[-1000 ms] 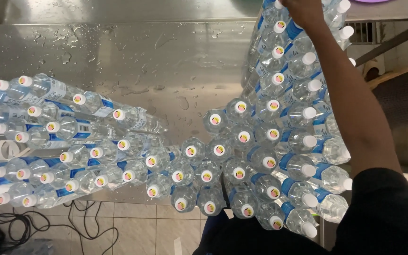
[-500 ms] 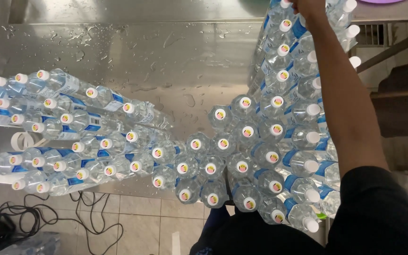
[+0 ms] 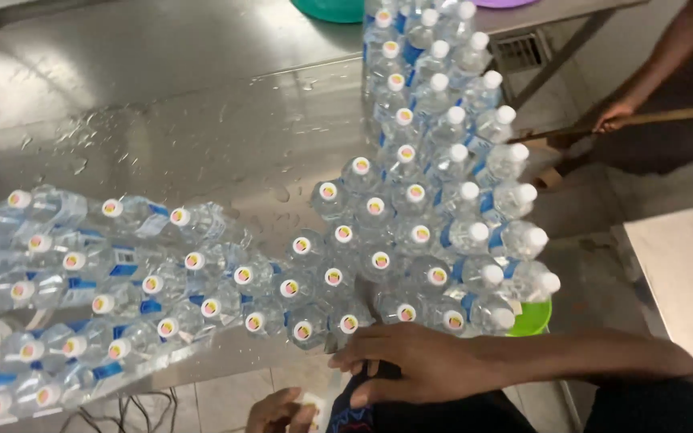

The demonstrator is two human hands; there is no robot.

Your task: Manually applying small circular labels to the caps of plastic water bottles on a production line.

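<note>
The wet stainless-steel table (image 3: 162, 104) is covered by clear plastic water bottles with white caps and blue labels (image 3: 411, 200), massed in two bands. The right hand (image 3: 411, 365) is laid flat, fingers spread, against the nearest bottles — nothing grasped. The left hand (image 3: 278, 413) is seen lower, farther off; its grip cannot be told.

right hand (image 3: 411, 365) flat, fingers spread — left hand (image 3: 278, 410) low, loosely curled

Blue labels (image 3: 80, 283) round clear btls (image 3: 411, 192) on steel tbl (image 3: 202, 120)
</note>
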